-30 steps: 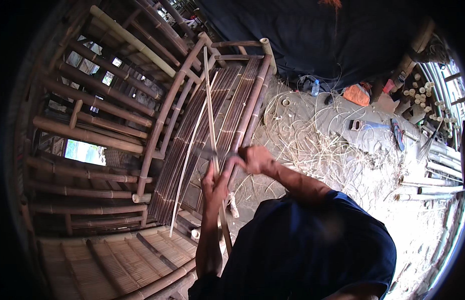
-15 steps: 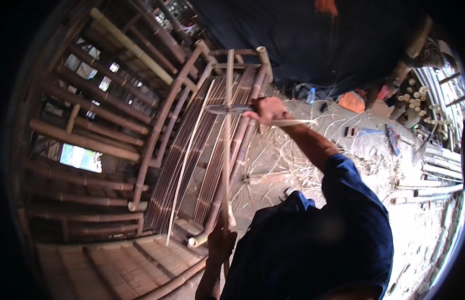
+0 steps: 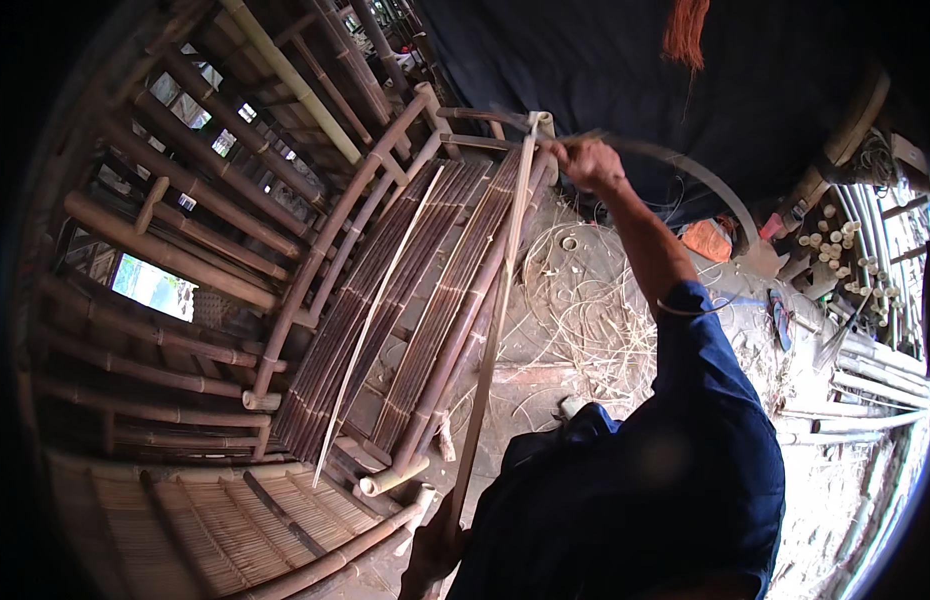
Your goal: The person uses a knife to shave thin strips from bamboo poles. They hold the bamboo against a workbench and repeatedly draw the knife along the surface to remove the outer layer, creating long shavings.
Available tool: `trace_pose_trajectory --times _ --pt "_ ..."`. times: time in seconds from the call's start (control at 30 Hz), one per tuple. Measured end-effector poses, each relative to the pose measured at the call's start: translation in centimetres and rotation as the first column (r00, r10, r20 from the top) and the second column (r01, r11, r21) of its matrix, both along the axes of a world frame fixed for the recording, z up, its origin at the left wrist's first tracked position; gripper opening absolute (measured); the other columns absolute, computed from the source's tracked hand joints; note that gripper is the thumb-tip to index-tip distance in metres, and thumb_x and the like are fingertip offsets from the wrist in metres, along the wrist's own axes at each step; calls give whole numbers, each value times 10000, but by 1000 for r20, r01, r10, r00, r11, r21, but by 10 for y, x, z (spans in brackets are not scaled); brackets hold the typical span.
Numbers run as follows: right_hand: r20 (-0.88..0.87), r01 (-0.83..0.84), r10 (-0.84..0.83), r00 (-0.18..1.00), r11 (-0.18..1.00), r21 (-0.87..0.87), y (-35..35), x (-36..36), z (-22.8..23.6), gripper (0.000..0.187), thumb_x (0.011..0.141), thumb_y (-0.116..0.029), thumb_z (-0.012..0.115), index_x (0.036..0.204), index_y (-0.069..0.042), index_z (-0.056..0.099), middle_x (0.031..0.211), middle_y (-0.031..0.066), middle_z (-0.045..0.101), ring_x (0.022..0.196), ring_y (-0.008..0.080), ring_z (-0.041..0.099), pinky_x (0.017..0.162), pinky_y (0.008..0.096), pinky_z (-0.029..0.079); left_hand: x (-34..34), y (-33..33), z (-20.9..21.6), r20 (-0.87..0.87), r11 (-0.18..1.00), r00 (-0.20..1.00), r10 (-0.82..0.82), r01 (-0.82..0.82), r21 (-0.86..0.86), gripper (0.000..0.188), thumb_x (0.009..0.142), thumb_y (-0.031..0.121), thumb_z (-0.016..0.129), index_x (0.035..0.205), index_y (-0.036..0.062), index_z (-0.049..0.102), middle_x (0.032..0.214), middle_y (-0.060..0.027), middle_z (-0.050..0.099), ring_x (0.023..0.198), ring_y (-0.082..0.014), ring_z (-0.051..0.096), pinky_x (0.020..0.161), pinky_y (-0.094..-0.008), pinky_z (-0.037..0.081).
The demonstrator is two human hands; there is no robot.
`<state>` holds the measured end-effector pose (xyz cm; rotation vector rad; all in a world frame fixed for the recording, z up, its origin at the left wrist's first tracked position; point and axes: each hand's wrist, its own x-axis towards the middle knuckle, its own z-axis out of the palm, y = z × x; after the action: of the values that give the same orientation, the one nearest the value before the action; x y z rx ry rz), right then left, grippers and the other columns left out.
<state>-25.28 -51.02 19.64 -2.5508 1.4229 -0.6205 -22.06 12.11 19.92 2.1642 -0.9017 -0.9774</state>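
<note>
A long bamboo strip slants from my lower body up to the far end of a bamboo bench. My left hand, dark in shadow at the lower edge, is closed round the strip's near end. Out at the far end, my right hand is closed on a knife, whose blade is blurred and crosses the strip near its tip. A thin, blurred sliver arcs off to the right from beside that hand. Another pale strip lies loose along the bench slats.
Curly bamboo shavings litter the floor right of the bench. A slatted bamboo platform stands at the lower left, bamboo frames to the left. Stacked poles lie at right, near an orange bag. A dark cloth hangs behind.
My right hand has moved with the knife away from me, up the strip to near its far end. A sliver now curls off to the right. My left hand sits lower in view.
</note>
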Motion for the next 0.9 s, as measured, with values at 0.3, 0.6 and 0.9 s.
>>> trace_pose_trajectory --times 0.3,0.6,0.9 --pt "-141 131 -122 983 990 58 -41 -32 -12 842 898 -733 335 1064 12 690 1039 227 690 1021 387 659 866 457 530 2 -18 -4 97 999 995 36 -35 -9 608 872 152 642 1414 11 406 1253 -208 611 1109 -338 627 877 -374 508" --pt "-46 -567 641 766 709 419 202 9 -86 748 915 -725 304 1100 -87 648 790 104 660 662 208 653 589 379 544 27 -83 -29 217 989 976 23 9 -147 661 838 80 585 1452 15 348 1240 -278 579 1049 -353 639 826 -396 511" --pt "27 -392 425 905 856 -338 147 18 -158 670 874 -723 444 722 -94 616 630 122 611 586 293 626 579 437 536 6 -35 -30 157 999 988 15 -8 -49 643 810 94 595 1415 4 397 1247 -251 575 1062 -324 629 801 -366 511"
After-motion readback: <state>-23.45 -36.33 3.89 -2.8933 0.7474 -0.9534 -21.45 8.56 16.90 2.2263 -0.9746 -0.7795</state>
